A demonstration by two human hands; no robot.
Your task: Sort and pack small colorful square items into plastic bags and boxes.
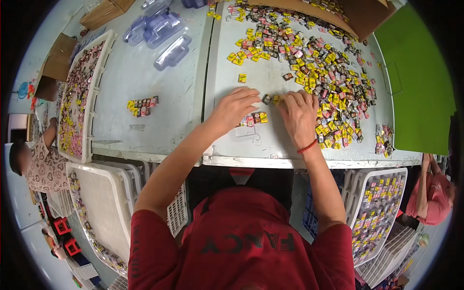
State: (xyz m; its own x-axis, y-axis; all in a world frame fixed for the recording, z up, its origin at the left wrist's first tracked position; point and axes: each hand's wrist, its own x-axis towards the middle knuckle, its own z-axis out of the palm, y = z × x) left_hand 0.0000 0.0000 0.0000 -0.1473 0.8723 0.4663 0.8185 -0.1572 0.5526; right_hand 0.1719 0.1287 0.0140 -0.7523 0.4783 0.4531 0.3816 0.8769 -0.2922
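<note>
My left hand (237, 107) reaches over the table with its fingers stretched to the right and slightly bent; I see nothing held in it. Below its fingers lies a short row of small pink, black and yellow boxes (252, 119), beside a clear plastic tray (245, 131). My right hand (300, 108), a red bead bracelet on its wrist, has its fingers curled down at the pile's edge. A small yellow box (276, 99) sits against its thumb and fingertips, partly covered. Between both hands rests a small black box (266, 99).
A large pile of small boxes (333, 79) spreads over the table's right side, under an open carton (357, 21). Clear blue plastic trays (159, 29) and a small block of boxes (142, 106) occupy the left table. White crates (104, 193) flank me; other people work at both sides.
</note>
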